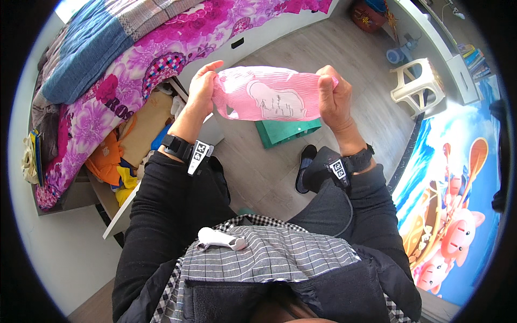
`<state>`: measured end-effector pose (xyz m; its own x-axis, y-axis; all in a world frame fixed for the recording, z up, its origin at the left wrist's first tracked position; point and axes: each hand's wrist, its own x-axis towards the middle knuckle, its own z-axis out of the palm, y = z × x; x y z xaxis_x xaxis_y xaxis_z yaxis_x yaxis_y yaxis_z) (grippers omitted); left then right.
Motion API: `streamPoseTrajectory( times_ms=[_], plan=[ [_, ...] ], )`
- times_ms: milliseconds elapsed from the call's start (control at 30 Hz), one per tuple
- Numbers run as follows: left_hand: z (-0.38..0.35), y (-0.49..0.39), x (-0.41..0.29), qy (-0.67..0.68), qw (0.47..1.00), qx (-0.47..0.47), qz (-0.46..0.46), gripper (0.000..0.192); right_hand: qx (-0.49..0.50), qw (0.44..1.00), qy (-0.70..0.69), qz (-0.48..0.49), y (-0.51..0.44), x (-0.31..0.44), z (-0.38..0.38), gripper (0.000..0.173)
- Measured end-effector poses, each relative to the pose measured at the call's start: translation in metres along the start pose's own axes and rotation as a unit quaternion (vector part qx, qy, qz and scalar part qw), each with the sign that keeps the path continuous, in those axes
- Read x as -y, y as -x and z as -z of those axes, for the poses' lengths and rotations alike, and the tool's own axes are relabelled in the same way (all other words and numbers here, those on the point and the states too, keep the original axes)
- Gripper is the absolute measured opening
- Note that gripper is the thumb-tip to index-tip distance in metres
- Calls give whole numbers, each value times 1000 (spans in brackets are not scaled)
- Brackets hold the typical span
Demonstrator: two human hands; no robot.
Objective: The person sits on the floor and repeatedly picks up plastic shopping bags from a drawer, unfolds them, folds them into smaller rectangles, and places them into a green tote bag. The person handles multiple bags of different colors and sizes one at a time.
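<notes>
A pink striped plastic bag (238,93) with a white printed patch is stretched flat between my two hands, well above the floor. My left hand (204,87) pinches its left end near a handle-like loop, with the index finger raised. At the other end, my right hand (335,97) is closed around the bag's gathered edge. Behind and below the pink bag, a green bag (282,133) lies on the floor, partly covered from view. Both wrists carry black straps with printed markers.
On the left, an open drawer (123,210) under the bed holds orange, yellow and blue bags or cloths. A floral bedspread (133,89) hangs above it. A white plastic stool (420,87) stands at the right, near a small blue-grey object (396,55) and a dark red bucket (365,18).
</notes>
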<state>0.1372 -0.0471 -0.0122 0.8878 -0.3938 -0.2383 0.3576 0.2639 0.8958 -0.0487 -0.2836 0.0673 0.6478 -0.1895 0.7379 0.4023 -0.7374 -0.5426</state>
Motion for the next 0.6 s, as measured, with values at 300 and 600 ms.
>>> streamPoseTrajectory(
  times_ms=[300, 600],
  plan=[
    [2, -5, -9, 159, 969, -26, -190, 27, -173, 941, -5, -292, -6, -62, 0, 54],
    [-5, 8, -24, -263, 865, 4, -427, 63, -20, 992, 40, -115, -14, -27, -8, 49]
  ],
)
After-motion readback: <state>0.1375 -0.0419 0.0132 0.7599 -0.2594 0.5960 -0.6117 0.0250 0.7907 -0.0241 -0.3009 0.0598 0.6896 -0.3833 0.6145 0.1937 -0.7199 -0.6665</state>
